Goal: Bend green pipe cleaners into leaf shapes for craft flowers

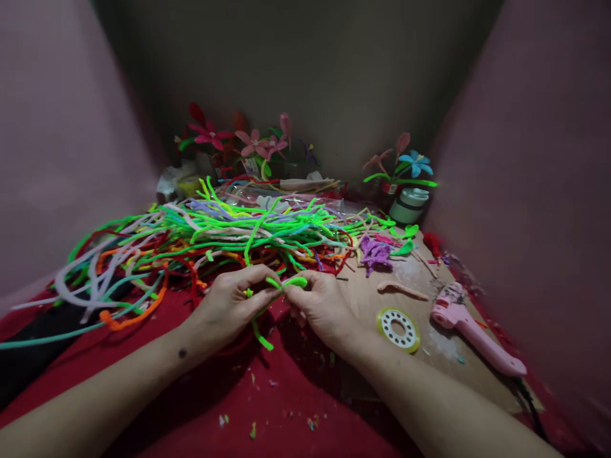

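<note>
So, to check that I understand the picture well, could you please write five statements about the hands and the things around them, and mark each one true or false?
1. The left hand and the right hand both pinch a green fuzzy stem. True.
2. A tape roll lies on the brown board, to the left of a pink tool. True.
3. The right hand holds the pink tool. False: the pink tool lies apart from both hands.
4. A blue flower stands at the back, on the right. True.
5. The left hand wears a glove. False: it is bare.
</note>
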Motion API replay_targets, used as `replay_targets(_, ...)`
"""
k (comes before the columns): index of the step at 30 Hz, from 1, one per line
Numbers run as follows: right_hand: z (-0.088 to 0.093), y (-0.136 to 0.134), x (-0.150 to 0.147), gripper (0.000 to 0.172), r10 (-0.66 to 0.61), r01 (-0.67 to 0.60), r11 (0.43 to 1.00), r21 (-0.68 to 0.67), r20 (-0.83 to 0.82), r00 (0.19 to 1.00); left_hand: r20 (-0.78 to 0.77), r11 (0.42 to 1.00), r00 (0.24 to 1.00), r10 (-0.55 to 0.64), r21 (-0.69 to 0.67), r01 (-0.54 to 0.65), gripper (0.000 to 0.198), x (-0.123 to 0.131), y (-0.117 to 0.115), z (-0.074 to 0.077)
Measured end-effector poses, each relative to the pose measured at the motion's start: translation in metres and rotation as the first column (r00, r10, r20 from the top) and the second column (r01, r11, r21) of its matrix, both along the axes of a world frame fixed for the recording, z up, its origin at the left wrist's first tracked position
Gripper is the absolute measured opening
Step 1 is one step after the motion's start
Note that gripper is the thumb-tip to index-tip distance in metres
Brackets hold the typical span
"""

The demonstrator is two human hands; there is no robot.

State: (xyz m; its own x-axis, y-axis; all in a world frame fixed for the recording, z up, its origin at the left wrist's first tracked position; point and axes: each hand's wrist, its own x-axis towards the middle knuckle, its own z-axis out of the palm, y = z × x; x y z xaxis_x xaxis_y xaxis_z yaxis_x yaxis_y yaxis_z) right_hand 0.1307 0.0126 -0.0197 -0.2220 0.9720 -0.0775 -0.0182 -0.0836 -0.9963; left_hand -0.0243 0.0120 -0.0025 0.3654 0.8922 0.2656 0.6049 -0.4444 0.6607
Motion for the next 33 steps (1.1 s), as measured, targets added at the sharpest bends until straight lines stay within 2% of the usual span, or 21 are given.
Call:
replay_targets(2, -0.001, 0.000, -0.001, 0.014, 0.013, -0.013, 1.000, -0.012, -0.022, 1.000, -0.081, 0.980, 0.996, -0.031, 0.191, 0.046, 0.015, -0.001, -0.002, -0.007)
replay_targets(3, -0.002, 0.000, -0.001, 0.015, 0.024, -0.024, 1.000, -0.015, -0.045, 0.999, -0.129, 0.949, 0.990, -0.050, 0.302, 0.088, 0.014, -0.002, -0.002, -0.010)
replay_targets(5, -0.004, 0.001, -0.001, 0.018, 0.042, -0.044, 0.999, -0.020, -0.098, 0.994, -0.227, 0.850, 0.970, -0.083, 0.493, 0.188, 0.015, -0.003, -0.003, -0.015)
replay_targets(6, -0.005, 0.001, 0.000, 0.019, 0.047, -0.051, 0.998, -0.023, -0.122, 0.991, -0.259, 0.806, 0.961, -0.095, 0.547, 0.228, 0.017, -0.003, -0.003, -0.015)
replay_targets(7, -0.006, 0.002, 0.000, 0.019, 0.053, -0.057, 0.998, -0.024, -0.140, 0.989, -0.268, 0.790, 0.957, -0.108, 0.561, 0.247, 0.019, -0.003, -0.002, -0.015)
replay_targets(8, -0.006, 0.002, 0.000, 0.019, 0.053, -0.058, 0.998, -0.025, -0.150, 0.987, -0.247, 0.814, 0.962, -0.119, 0.530, 0.237, 0.020, -0.003, -0.002, -0.014)
replay_targets(9, -0.006, 0.003, 0.000, 0.018, 0.051, -0.055, 0.998, -0.022, -0.152, 0.987, -0.193, 0.872, 0.973, -0.124, 0.448, 0.199, 0.020, -0.003, -0.001, -0.011)
replay_targets(11, -0.005, 0.003, 0.001, 0.016, 0.039, -0.040, 0.999, -0.002, -0.136, 0.990, -0.002, 0.989, 0.997, -0.078, 0.128, 0.077, 0.018, -0.004, 0.002, -0.005)
replay_targets(12, -0.004, 0.003, 0.001, 0.014, 0.031, -0.029, 0.999, 0.018, -0.120, 0.992, 0.105, 0.996, 0.994, -0.023, -0.086, 0.032, 0.019, -0.004, 0.003, -0.002)
replay_targets(13, -0.004, 0.003, 0.001, 0.012, 0.020, -0.015, 0.999, 0.044, -0.098, 0.995, 0.204, 0.955, 0.978, 0.042, -0.295, 0.020, 0.020, -0.005, 0.005, -0.001)
replay_targets(14, -0.003, 0.002, 0.001, 0.010, 0.002, 0.003, 0.997, 0.078, -0.074, 0.997, 0.291, 0.881, 0.951, 0.103, -0.471, 0.049, 0.021, -0.006, 0.007, 0.000)
replay_targets(16, -0.002, 0.002, 0.001, 0.009, -0.026, 0.030, 0.988, 0.154, -0.028, 0.999, 0.420, 0.702, 0.890, 0.180, -0.688, 0.182, 0.019, -0.008, 0.011, -0.001)
replay_targets(17, -0.002, 0.001, 0.001, 0.009, -0.034, 0.036, 0.982, 0.186, -0.011, 0.999, 0.461, 0.627, 0.864, 0.203, -0.739, 0.247, 0.017, -0.008, 0.012, -0.003)
replay_targets(19, -0.002, 0.000, 0.002, 0.010, -0.028, 0.023, 0.972, 0.233, 0.018, 0.999, 0.510, 0.535, 0.829, 0.229, -0.777, 0.331, 0.014, -0.009, 0.014, -0.006)
replay_targets(26, -0.002, -0.003, 0.004, 0.011, -0.013, -0.026, 0.929, 0.370, 0.100, 0.995, 0.587, 0.453, 0.773, 0.242, -0.773, 0.445, 0.014, -0.008, 0.012, -0.006)
replay_targets(28, -0.003, -0.004, 0.005, 0.012, -0.022, -0.037, 0.912, 0.408, 0.139, 0.990, 0.576, 0.447, 0.779, 0.248, -0.781, 0.436, 0.013, -0.008, 0.012, -0.006)
replay_targets(30, -0.002, -0.005, 0.005, 0.013, -0.041, -0.044, 0.894, 0.446, 0.178, 0.983, 0.555, 0.465, 0.794, 0.246, -0.787, 0.406, 0.014, -0.008, 0.011, -0.005)
replay_targets(31, -0.002, -0.006, 0.005, 0.014, -0.051, -0.046, 0.886, 0.461, 0.195, 0.979, 0.544, 0.488, 0.804, 0.241, -0.784, 0.384, 0.015, -0.007, 0.010, -0.003)
replay_targets(33, -0.001, -0.008, 0.004, 0.015, -0.077, -0.040, 0.878, 0.477, 0.223, 0.972, 0.499, 0.571, 0.839, 0.216, -0.762, 0.305, 0.018, -0.004, 0.006, 0.001)
